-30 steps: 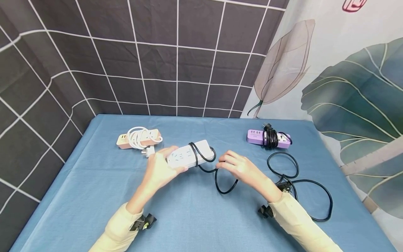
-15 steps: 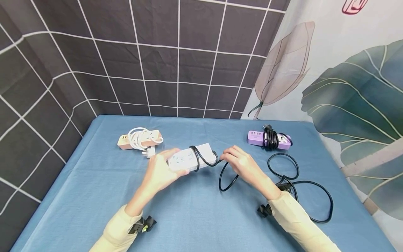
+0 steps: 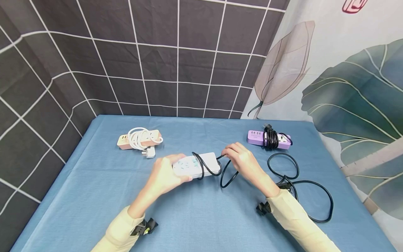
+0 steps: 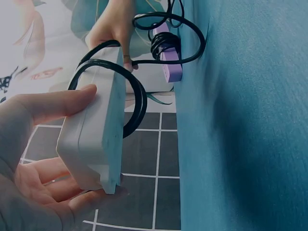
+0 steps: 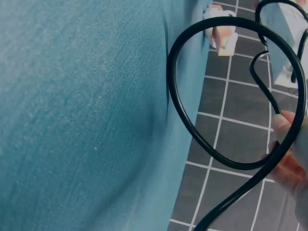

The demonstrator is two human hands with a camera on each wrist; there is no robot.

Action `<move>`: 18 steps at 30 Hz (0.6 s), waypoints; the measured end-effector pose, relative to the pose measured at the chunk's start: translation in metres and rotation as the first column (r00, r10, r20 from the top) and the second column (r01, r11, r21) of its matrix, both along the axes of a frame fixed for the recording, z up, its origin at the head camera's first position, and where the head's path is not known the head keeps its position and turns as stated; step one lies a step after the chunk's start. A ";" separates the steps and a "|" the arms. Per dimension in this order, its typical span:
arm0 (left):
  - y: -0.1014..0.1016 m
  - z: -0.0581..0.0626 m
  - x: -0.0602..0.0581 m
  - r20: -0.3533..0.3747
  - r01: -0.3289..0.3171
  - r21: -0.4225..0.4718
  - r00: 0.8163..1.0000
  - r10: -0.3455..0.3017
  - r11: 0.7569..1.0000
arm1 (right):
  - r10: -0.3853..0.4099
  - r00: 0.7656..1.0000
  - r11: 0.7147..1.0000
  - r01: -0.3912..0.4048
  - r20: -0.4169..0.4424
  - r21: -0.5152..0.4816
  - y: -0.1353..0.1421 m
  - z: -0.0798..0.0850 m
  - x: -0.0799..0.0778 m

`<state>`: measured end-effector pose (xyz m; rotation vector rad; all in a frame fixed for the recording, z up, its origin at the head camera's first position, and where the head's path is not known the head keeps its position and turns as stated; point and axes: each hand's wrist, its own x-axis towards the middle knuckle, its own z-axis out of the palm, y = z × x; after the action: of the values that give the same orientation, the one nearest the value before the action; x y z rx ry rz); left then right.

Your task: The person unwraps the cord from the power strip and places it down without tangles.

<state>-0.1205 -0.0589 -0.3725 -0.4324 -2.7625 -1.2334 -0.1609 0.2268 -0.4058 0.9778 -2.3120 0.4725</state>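
Observation:
My left hand grips the left end of a white power strip, thumb on one side and fingers on the other, and holds it above the table. Black cord loops around the strip's right half. Just right of the strip, my right hand pinches that cord between thumb and fingers. From the pinch a loose loop of cord hangs down, plain in the right wrist view. The rest of the black cord lies in loops on the table, partly hidden by the right forearm.
At the back left lies a pink and cream power strip wrapped in white cord, its white plug beside it. A purple power strip with a black cord bundle lies at the back right. Blue cloth covers the table.
The white strip and my left hand have moved slightly right and toward me. My right hand has risen a little with the cord, and the hanging loop has become smaller.

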 end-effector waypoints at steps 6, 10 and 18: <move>0.002 -0.001 0.002 0.027 0.040 -0.026 0.999 -0.040 0.999 | -0.019 0.999 0.999 0.019 -0.035 -0.026 -0.001 0.001 -0.003; 0.004 -0.001 0.003 0.051 0.060 -0.049 0.997 -0.057 0.997 | -0.040 0.996 0.998 0.037 -0.074 -0.043 -0.001 0.002 -0.006; 0.008 -0.005 0.003 0.052 0.096 -0.076 0.994 -0.092 0.992 | -0.095 0.990 0.993 0.087 -0.102 -0.079 -0.001 0.009 -0.008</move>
<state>-0.1175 -0.0505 -0.3774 -0.5524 -2.8704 -1.1726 -0.1691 0.2260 -0.3963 0.8374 -2.2172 0.4543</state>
